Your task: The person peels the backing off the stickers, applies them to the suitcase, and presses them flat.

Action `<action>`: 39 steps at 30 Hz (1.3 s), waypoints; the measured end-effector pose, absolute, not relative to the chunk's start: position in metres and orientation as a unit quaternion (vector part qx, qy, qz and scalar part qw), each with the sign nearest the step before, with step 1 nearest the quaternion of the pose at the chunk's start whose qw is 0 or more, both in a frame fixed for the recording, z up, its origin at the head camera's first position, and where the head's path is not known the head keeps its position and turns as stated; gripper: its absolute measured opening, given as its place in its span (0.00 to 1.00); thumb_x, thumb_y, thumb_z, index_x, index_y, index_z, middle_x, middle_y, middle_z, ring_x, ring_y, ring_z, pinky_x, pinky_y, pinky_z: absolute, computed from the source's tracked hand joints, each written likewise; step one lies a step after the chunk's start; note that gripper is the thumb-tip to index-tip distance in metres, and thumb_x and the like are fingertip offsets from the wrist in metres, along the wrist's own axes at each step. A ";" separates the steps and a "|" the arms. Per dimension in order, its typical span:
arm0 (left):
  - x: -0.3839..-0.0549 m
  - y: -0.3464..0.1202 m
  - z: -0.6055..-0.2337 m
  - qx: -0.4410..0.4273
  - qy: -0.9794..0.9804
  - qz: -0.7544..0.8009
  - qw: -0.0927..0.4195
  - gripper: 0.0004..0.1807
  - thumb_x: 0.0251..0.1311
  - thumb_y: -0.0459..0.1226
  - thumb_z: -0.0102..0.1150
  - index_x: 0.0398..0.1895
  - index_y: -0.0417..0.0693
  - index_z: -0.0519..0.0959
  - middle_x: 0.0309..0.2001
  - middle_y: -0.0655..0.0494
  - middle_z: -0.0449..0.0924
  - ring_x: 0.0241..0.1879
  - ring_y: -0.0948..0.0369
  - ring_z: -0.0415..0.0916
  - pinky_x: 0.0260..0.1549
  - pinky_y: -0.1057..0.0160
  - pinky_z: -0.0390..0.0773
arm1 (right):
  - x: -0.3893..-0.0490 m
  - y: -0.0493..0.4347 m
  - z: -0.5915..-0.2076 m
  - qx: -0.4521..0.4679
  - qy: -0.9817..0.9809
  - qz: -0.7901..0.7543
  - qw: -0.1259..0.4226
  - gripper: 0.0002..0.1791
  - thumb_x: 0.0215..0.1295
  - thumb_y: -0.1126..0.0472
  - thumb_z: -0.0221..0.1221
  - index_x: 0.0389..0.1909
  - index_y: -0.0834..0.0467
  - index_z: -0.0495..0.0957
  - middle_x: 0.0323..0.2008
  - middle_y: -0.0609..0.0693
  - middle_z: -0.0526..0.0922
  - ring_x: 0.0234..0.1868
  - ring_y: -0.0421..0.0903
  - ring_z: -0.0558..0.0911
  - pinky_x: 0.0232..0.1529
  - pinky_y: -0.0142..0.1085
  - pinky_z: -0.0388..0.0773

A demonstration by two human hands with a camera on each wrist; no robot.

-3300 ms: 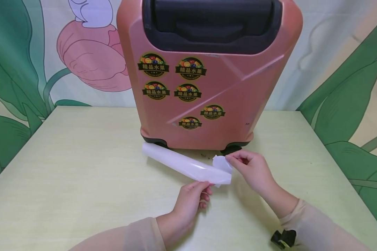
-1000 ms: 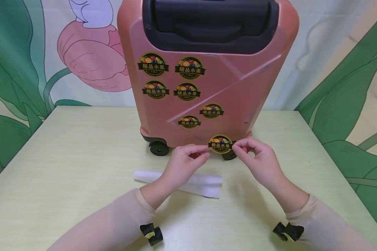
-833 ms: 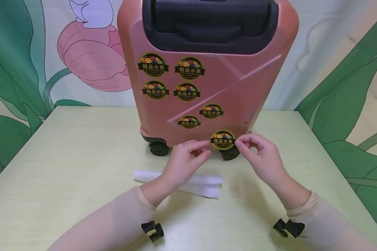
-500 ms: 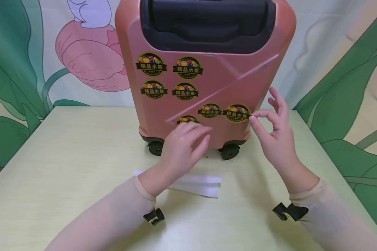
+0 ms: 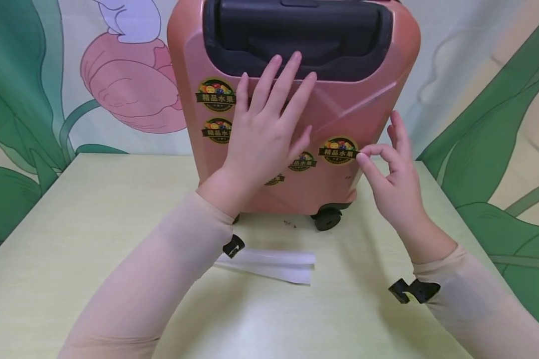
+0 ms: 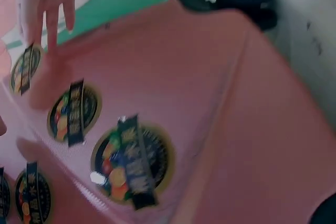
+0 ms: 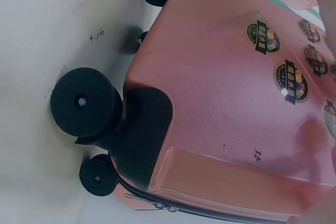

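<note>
A round black-and-gold fruit sticker is pinched by its right edge between thumb and index finger of my right hand. It overlaps the lower right part of the pink suitcase. In the left wrist view, this sticker hangs close over the shell, beyond two stuck stickers. My left hand is raised in front of the suitcase, fingers spread straight toward the black handle recess, holding nothing. Behind it, some of the matching stickers on the shell are partly or wholly hidden.
A curled white sheet lies on the pale tabletop before the suitcase. The suitcase stands on black wheels. A printed cloth backdrop hangs close behind it. Small dark specks mark the table near the wheels.
The white sheet was set down and a sticker held in both hands. The left hand let go and rose to the suitcase's upper part; the right carried the sticker up and rightward.
</note>
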State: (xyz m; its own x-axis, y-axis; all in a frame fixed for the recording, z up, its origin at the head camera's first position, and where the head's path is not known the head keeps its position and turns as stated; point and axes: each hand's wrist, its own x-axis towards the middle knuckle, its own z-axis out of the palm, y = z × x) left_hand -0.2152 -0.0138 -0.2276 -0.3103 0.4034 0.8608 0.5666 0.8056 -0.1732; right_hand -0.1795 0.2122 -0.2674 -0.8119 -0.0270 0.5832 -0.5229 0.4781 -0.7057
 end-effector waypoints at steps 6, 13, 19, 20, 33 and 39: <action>-0.218 -0.007 -0.218 -0.279 -0.840 -0.039 0.464 0.43 0.58 0.61 0.46 0.70 0.44 0.55 0.69 0.44 0.54 0.69 0.49 0.44 0.64 0.43 0.32 | -0.184 0.213 -0.265 0.158 -0.819 0.485 0.262 0.11 0.65 0.61 0.56 0.35 0.68 0.75 0.71 0.36 0.46 0.69 0.39 0.52 0.63 0.57 0.52; -0.216 -0.008 -0.219 -0.263 -0.863 0.003 0.432 0.62 0.40 0.71 0.55 0.72 0.43 0.48 0.70 0.43 0.47 0.69 0.48 0.39 0.63 0.41 0.31 | -0.188 0.210 -0.267 0.156 -0.819 0.483 0.266 0.11 0.65 0.61 0.57 0.34 0.67 0.76 0.71 0.36 0.46 0.69 0.38 0.52 0.62 0.56 0.55; -0.217 -0.008 -0.219 -0.267 -0.861 0.004 0.433 0.62 0.40 0.69 0.58 0.72 0.43 0.48 0.70 0.42 0.47 0.69 0.47 0.39 0.63 0.41 0.30 | -0.190 0.210 -0.269 0.154 -0.817 0.483 0.275 0.10 0.64 0.62 0.57 0.34 0.67 0.77 0.71 0.36 0.46 0.69 0.39 0.53 0.62 0.56 0.54; -0.217 -0.007 -0.219 -0.265 -0.861 0.004 0.434 0.62 0.40 0.69 0.58 0.72 0.44 0.48 0.70 0.42 0.47 0.69 0.47 0.39 0.63 0.41 0.30 | -0.190 0.210 -0.269 0.154 -0.816 0.482 0.278 0.10 0.64 0.61 0.57 0.34 0.67 0.77 0.71 0.36 0.46 0.69 0.39 0.53 0.63 0.55 0.53; -0.218 -0.006 -0.221 -0.253 -0.866 0.005 0.432 0.60 0.44 0.68 0.56 0.73 0.44 0.47 0.70 0.42 0.47 0.70 0.47 0.38 0.63 0.43 0.30 | -0.194 0.208 -0.272 0.166 -0.809 0.475 0.304 0.09 0.63 0.63 0.58 0.33 0.67 0.77 0.71 0.38 0.48 0.68 0.40 0.54 0.64 0.51 0.51; -0.218 -0.005 -0.222 -0.251 -0.866 0.001 0.432 0.59 0.45 0.68 0.56 0.73 0.43 0.47 0.70 0.42 0.47 0.70 0.47 0.37 0.64 0.43 0.29 | -0.195 0.207 -0.272 0.165 -0.809 0.476 0.304 0.09 0.63 0.63 0.58 0.32 0.67 0.78 0.71 0.38 0.48 0.68 0.40 0.55 0.64 0.51 0.51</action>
